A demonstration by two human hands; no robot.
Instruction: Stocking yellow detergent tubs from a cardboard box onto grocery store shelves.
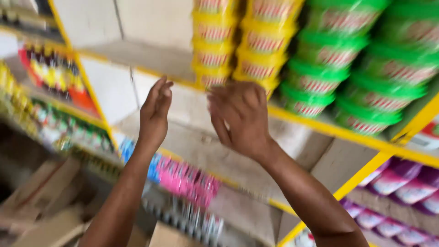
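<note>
- Our left hand (154,114) is raised w/ fingers straight & loosely together, holding nothing.
- Our right hand (240,118) is up by the yellow tubs (238,43); fingers curled, blurred, can't tell if they grip anything.
- Tubs are stacked in columns on the shelf (320,126), green tubs (361,68) alongside, prob. so colours stay sorted.
- Pink packs (187,179) sit on the shelf below.

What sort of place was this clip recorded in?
Most likely a small grocery shop: yellow-framed shelves carry stacked yellow-lidded tubs, green-lidded tubs and rows of pink and purple packets. Both raised hands look empty.
</note>
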